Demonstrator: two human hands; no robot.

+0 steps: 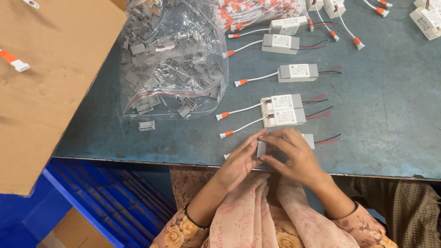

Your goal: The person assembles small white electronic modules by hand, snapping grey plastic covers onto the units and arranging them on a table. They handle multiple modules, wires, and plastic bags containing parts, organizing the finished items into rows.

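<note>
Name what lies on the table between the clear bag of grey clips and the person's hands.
Head view: one loose grey clip just below the bag; otherwise bare table up to the left hand.

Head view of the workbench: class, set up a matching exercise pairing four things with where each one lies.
Things:
1. clear plastic bag of grey clips
2. brown cardboard sheet
3. blue crate
4. grey box with wires

Places:
A. below the table's near edge
B. between the left hand and right hand
C. over the table's left end
D. on the table, left of the row of boxes

Pairs: 1-D, 2-C, 3-A, 4-B
</note>
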